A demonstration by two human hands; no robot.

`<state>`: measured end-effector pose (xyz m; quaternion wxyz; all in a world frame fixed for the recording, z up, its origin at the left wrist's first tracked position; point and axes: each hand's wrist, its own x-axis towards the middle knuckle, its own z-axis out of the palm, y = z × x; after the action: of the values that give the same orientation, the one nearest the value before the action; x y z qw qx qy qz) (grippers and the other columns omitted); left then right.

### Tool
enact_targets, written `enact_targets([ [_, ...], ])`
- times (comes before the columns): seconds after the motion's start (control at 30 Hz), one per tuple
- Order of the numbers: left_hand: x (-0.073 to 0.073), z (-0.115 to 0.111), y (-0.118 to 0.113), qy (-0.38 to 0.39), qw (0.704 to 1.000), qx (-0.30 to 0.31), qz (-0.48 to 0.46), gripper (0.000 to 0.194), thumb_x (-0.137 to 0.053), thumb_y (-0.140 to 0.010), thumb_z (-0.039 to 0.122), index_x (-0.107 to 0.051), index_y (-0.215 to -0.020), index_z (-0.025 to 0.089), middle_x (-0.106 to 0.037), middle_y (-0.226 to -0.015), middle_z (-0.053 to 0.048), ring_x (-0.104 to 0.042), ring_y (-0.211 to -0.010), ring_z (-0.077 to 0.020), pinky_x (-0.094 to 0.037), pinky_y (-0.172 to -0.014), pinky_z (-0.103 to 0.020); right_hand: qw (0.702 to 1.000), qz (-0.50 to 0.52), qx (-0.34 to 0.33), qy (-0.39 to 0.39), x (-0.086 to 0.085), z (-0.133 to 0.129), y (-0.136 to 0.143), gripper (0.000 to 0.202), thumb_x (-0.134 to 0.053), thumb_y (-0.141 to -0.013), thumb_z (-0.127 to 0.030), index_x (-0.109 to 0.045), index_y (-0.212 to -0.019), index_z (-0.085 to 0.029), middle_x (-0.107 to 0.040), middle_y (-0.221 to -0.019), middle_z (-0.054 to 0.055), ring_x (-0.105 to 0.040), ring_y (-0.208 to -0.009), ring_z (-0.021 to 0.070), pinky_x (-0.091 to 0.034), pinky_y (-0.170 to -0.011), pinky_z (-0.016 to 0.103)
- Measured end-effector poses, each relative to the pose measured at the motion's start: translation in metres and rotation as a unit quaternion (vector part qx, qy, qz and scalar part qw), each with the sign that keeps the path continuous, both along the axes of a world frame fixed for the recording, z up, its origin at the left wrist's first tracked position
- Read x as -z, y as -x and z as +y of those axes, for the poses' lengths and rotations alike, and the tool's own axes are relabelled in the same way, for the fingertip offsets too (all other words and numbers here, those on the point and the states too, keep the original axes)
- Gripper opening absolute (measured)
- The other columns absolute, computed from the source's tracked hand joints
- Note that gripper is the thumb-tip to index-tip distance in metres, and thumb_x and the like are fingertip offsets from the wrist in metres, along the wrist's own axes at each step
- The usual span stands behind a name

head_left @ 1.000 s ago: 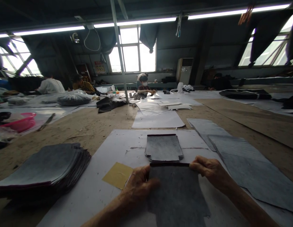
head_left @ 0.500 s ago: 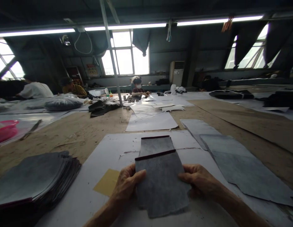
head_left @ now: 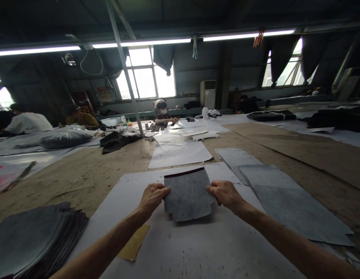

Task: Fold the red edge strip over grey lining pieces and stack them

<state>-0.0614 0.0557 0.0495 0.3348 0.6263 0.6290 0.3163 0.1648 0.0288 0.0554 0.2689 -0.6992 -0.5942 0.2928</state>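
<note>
Between my two hands is a grey cut fabric piece (head_left: pixel 190 197) with a dark red folded strip along its far edge and notched near corners. My left hand (head_left: pixel 153 197) pinches its left side, thumb on top. On the right side, my right hand (head_left: pixel 224 193) grips it the same way. The piece is held over a white sheet (head_left: pixel 180 252) and covers whatever lies directly beneath it. A tan square of paper or card (head_left: pixel 135 242) lies on the sheet by my left forearm.
At the left is a thick stack of grey pieces (head_left: pixel 31 236); larger grey pieces (head_left: pixel 290 201) lie to the right. More white paper (head_left: pixel 180 155) is farther ahead. A metal pole (head_left: pixel 126 73) rises from the table. Co-workers sit beyond, including a person in a mask (head_left: pixel 162 112).
Both hands have moved forward, carrying the grey fabric piece away from me over the other grey piece, which is now hidden. The view has shifted slightly right.
</note>
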Motion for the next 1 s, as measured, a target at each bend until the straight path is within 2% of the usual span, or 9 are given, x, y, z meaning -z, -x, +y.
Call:
enact_targets([
  [0.13,0.01,0.027,-0.012,-0.038,0.993,-0.029,0.106,0.025,-0.054,-0.076,0.026,-0.05,-0.054,0.015,-0.044,-0.051,0.003,-0.043,-0.055,-0.0109,-0.033,-0.056,-0.023,0.994,-0.1,0.034,-0.021,0.009,0.027,0.003,0.021,-0.046,-0.075,-0.027,-0.052,-0.058,-0.017,-0.058,-0.062,0.004,-0.055,-0.064,0.0156,-0.029,-0.05,0.023],
  [0.23,0.015,0.033,-0.016,-0.047,0.985,-0.038,0.164,0.024,-0.053,-0.081,0.029,-0.053,-0.061,0.014,-0.05,-0.059,0.002,-0.048,-0.061,-0.0126,-0.037,-0.064,-0.026,0.989,-0.143,0.043,-0.021,0.017,0.034,0.003,0.023,-0.044,-0.076,-0.028,-0.059,-0.064,-0.017,-0.062,-0.07,0.007,-0.057,-0.07,0.0183,-0.028,-0.052,0.024],
  [0.33,0.017,0.034,-0.017,-0.049,0.977,-0.041,0.202,0.021,-0.052,-0.079,0.028,-0.054,-0.062,0.015,-0.055,-0.062,-0.001,-0.053,-0.068,-0.0151,-0.037,-0.065,-0.026,0.986,-0.161,0.039,-0.015,0.019,0.034,0.003,0.024,-0.044,-0.076,-0.03,-0.063,-0.068,-0.018,-0.064,-0.072,0.006,-0.058,-0.071,0.0178,-0.028,-0.052,0.024],
  [0.53,0.022,0.035,-0.02,-0.063,0.967,-0.071,0.237,0.014,-0.052,-0.075,0.029,-0.058,-0.069,0.018,-0.063,-0.075,-0.006,-0.057,-0.078,-0.0207,-0.034,-0.062,-0.025,0.984,-0.17,0.046,-0.014,0.021,0.033,0.002,0.022,-0.045,-0.076,-0.031,-0.063,-0.074,-0.019,-0.065,-0.074,0.005,-0.058,-0.07,0.0172,-0.028,-0.052,0.023],
  [0.73,0.025,0.036,-0.017,-0.069,0.971,-0.069,0.219,0.02,-0.057,-0.074,0.034,-0.058,-0.082,0.015,-0.064,-0.079,-0.006,-0.058,-0.078,-0.0201,-0.037,-0.066,-0.026,0.985,-0.166,0.023,-0.031,0.025,0.035,-0.003,0.02,-0.046,-0.077,-0.028,-0.062,-0.08,-0.016,-0.065,-0.076,0.005,-0.058,-0.073,0.0172,-0.03,-0.054,0.023],
  [0.83,0.022,0.036,-0.015,-0.075,0.974,-0.078,0.201,0.028,-0.053,-0.078,0.037,-0.056,-0.093,0.013,-0.064,-0.083,-0.008,-0.059,-0.08,-0.02,-0.039,-0.069,-0.027,0.985,-0.167,0.006,-0.053,0.023,0.022,-0.007,0.022,-0.048,-0.077,-0.023,-0.059,-0.092,-0.012,-0.065,-0.084,0.008,-0.059,-0.077,0.0164,-0.035,-0.058,0.021],
  [0.9,0.016,0.03,-0.014,-0.087,0.974,-0.084,0.19,0.032,-0.049,-0.081,0.035,-0.054,-0.101,0.011,-0.063,-0.093,-0.01,-0.058,-0.085,-0.0196,-0.04,-0.073,-0.027,0.982,-0.173,-0.009,-0.071,0.02,0.002,-0.014,0.023,-0.05,-0.077,-0.021,-0.058,-0.096,-0.01,-0.065,-0.088,0.008,-0.059,-0.078,0.0157,-0.037,-0.062,0.021],
  [1.0,0.006,0.005,-0.014,-0.104,0.977,-0.061,0.175,0.039,-0.046,-0.081,0.033,-0.048,-0.112,0.009,-0.058,-0.106,-0.011,-0.057,-0.085,-0.0178,-0.041,-0.076,-0.026,0.975,-0.197,-0.027,-0.096,0.016,-0.038,-0.04,0.018,-0.053,-0.077,-0.018,-0.061,-0.093,-0.014,-0.064,-0.092,0.005,-0.058,-0.08,0.0148,-0.039,-0.067,0.021],
])
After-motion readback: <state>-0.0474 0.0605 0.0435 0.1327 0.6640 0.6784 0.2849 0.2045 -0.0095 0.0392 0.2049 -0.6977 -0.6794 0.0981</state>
